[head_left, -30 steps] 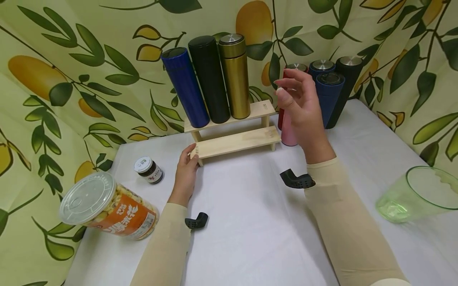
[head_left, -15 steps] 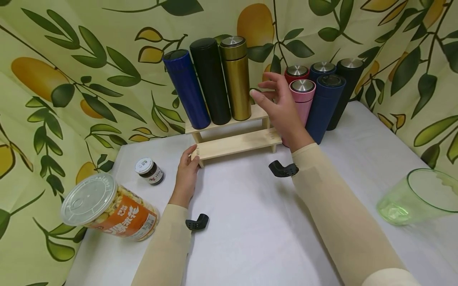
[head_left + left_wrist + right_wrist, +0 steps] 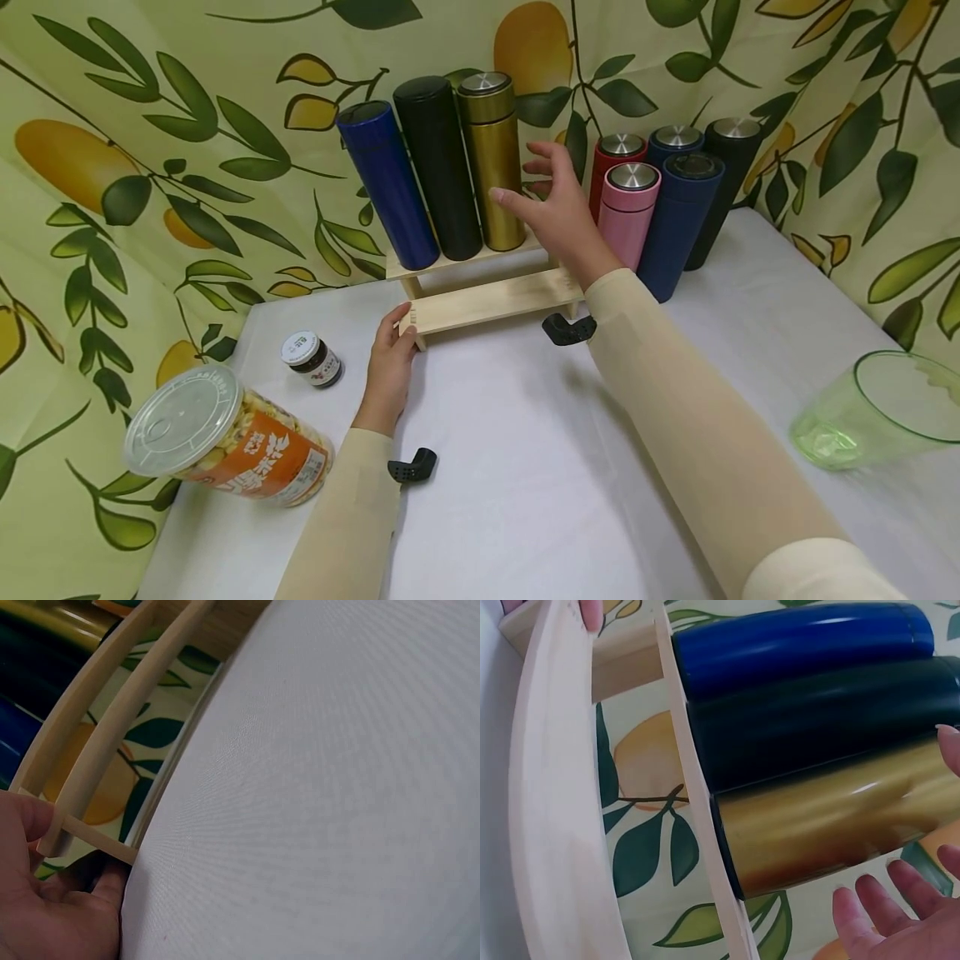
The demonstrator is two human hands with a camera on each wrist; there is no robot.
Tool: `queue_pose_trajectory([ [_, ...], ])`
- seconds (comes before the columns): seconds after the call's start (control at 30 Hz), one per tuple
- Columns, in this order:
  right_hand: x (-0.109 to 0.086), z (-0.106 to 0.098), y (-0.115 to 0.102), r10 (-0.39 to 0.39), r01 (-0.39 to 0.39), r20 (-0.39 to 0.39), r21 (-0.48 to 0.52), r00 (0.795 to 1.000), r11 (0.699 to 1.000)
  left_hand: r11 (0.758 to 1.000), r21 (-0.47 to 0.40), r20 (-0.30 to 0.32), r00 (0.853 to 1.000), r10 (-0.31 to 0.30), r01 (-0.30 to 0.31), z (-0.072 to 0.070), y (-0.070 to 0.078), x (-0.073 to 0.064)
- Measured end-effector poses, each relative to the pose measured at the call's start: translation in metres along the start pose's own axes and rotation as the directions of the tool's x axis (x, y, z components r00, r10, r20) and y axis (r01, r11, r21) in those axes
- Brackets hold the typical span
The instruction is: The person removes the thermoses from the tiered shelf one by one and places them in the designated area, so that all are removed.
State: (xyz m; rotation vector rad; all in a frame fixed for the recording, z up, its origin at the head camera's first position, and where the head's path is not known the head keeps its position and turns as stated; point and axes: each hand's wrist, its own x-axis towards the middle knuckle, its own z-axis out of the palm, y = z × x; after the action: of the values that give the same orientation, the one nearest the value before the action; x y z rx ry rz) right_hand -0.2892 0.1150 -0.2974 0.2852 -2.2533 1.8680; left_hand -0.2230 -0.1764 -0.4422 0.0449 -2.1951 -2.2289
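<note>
A two-step wooden stand [image 3: 491, 303] rests on the white cloth. My left hand [image 3: 388, 367] grips the left end of its lower step; the left wrist view shows the thumb [image 3: 34, 816] on the board's end and fingers beneath. On the upper step stand a blue thermos flask [image 3: 386, 183], a black one [image 3: 437, 167] and a gold one [image 3: 491, 167]. My right hand [image 3: 558, 204] is just right of the gold flask, holding nothing. In the right wrist view its fingers [image 3: 885, 904] are spread apart, near the gold flask [image 3: 832, 817].
Right of the stand are pink [image 3: 628, 217], red [image 3: 619, 158], dark blue [image 3: 680, 221] and black flasks [image 3: 723, 187]. At left stand a small dark jar [image 3: 313, 358] and a large snack tub [image 3: 255, 450]. A green transparent cup [image 3: 862, 417] is at far right.
My right hand has moved left from in front of the pink flask to beside the gold one, uncovering the pink and red flasks. My left hand has stayed on the stand.
</note>
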Motion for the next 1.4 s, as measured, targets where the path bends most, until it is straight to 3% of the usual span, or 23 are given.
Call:
queue_pose_trajectory([
  [0.67,0.02,0.013,0.001,0.014,-0.014,-0.045,-0.013,0.999,1.0,1.0,-0.014,0.003,1.0,0.005,-0.005,0.002,0.001,-0.002],
  [1.4,0.023,0.022,0.003,-0.02,0.017,-0.067,-0.045,0.998,0.999,1.0,-0.007,-0.011,1.0,-0.003,0.003,0.001,0.001,-0.001],
])
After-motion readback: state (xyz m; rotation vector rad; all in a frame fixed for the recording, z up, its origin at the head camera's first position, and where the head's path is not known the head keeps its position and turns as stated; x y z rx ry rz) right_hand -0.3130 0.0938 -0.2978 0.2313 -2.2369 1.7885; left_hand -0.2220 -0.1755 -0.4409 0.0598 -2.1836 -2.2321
